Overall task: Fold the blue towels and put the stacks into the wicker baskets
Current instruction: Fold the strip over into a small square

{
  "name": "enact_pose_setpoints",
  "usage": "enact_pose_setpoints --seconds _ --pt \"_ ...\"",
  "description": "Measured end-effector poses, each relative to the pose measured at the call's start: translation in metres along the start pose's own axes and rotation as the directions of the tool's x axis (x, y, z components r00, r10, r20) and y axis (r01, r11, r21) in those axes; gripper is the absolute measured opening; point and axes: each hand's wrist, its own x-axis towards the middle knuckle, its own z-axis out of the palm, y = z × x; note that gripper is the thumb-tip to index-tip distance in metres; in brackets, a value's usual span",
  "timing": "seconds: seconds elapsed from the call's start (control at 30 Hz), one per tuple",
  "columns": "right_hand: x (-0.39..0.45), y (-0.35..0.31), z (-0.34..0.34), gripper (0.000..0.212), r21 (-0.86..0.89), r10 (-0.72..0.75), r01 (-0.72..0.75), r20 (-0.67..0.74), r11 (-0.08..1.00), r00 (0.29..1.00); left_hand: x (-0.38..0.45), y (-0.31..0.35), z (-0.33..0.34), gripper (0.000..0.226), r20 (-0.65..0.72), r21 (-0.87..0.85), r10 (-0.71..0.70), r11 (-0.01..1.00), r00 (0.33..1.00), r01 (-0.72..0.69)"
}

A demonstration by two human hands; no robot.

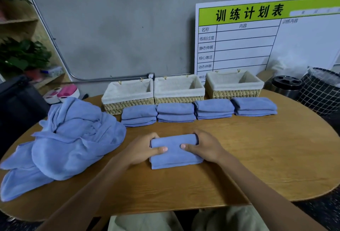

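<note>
left hand [142, 149] and right hand [204, 147] grip the folded towel [173, 155], thumbs on top.

Folded blue towel [174, 150] — flat, mid-table

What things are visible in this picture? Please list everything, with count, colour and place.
baskets: three, wicker with cream lining, in a row at table's back.
stacks: four, blue, in front of the baskets.
pile: one, blue unfolded towels, table's left.
towel: one, blue, folded, table's middle.
table: one, brown wood.
board: one, white and green, against wall at right.
plants: green, shelf at left.
bin: one, black, right of baskets.
left hand: grips towel's left end.
right hand: grips towel's right end.
</note>
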Motion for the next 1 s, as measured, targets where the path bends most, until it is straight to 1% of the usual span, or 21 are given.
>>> enact_pose_setpoints --seconds 0.03,0.1,0.17,0.2,0.23,0.3,0.33,0.37,0.4,0.5,0.53,0.6,0.67,0.73,0.87,1.0 --pt "-0.001 -0.002 -0.004 0.042 0.139 0.000 -0.004 0.027 0.990 1.000 0.002 0.002 -0.003 0.052 0.004 -0.081 0.005 0.997 1.000 -0.005" --pt "0.002 -0.008 -0.020 0.038 0.410 0.010 -0.032 0.055 0.911 0.998 0.009 0.012 -0.015 0.051 -0.030 -0.224 -0.017 0.975 0.999 0.010" --pt "0.018 -0.017 -0.042 0.037 0.602 0.056 -0.044 -0.001 0.797 0.998 0.026 0.027 -0.032 0.042 -0.090 -0.410 -0.098 0.911 0.991 0.053" --pt "0.032 -0.022 -0.054 0.038 0.664 0.089 -0.036 -0.045 0.747 0.995 0.040 0.036 -0.042 0.038 -0.119 -0.500 -0.147 0.863 0.982 0.069" --pt "0.049 -0.028 -0.067 0.040 0.690 0.120 -0.021 -0.096 0.724 0.988 0.056 0.043 -0.053 0.035 -0.150 -0.571 -0.194 0.818 0.969 0.075" --pt "0.084 -0.035 -0.086 0.046 0.688 0.183 -0.004 -0.187 0.725 0.965 0.091 0.050 -0.071 0.037 -0.208 -0.666 -0.250 0.745 0.946 0.050" --pt "0.101 -0.036 -0.091 0.049 0.687 0.208 -0.003 -0.216 0.726 0.954 0.108 0.050 -0.078 0.039 -0.237 -0.687 -0.269 0.726 0.934 0.035" --pt "0.117 -0.034 -0.092 0.052 0.682 0.230 -0.007 -0.237 0.732 0.944 0.124 0.049 -0.082 0.042 -0.263 -0.685 -0.294 0.728 0.919 0.038" --pt "0.131 -0.031 -0.090 0.054 0.657 0.247 -0.018 -0.257 0.753 0.934 0.136 0.047 -0.082 0.045 -0.293 -0.657 -0.324 0.752 0.899 0.057" --pt "0.158 -0.015 -0.072 0.051 0.478 0.282 -0.120 -0.283 0.870 0.917 0.156 0.038 -0.066 0.042 -0.417 -0.455 -0.340 0.881 0.843 0.130" --pt "0.163 -0.007 -0.064 0.049 0.409 0.281 -0.150 -0.281 0.900 0.918 0.158 0.032 -0.057 0.039 -0.448 -0.388 -0.316 0.911 0.836 0.136" --pt "0.168 0.010 -0.048 0.047 0.307 0.252 -0.161 -0.284 0.938 0.925 0.161 0.018 -0.040 0.032 -0.474 -0.267 -0.234 0.957 0.849 0.115" --pt "0.171 0.023 -0.037 0.048 0.288 0.234 -0.147 -0.295 0.946 0.926 0.163 0.004 -0.029 0.029 -0.494 -0.185 -0.168 0.979 0.853 0.086" --pt "0.174 0.028 -0.036 0.050 0.288 0.243 -0.155 -0.302 0.945 0.922 0.165 0.000 -0.028 0.029 -0.488 -0.164 -0.153 0.983 0.859 0.082" --pt "0.179 0.027 -0.038 0.051 0.244 0.240 -0.170 -0.296 0.955 0.925 0.169 0.000 -0.029 0.029 -0.456 -0.167 -0.174 0.980 0.873 0.108" --pt "0.176 0.030 -0.034 0.051 0.294 0.229 -0.136 -0.311 0.946 0.923 0.171 -0.004 -0.026 0.030 -0.469 -0.194 -0.193 0.974 0.862 0.113"
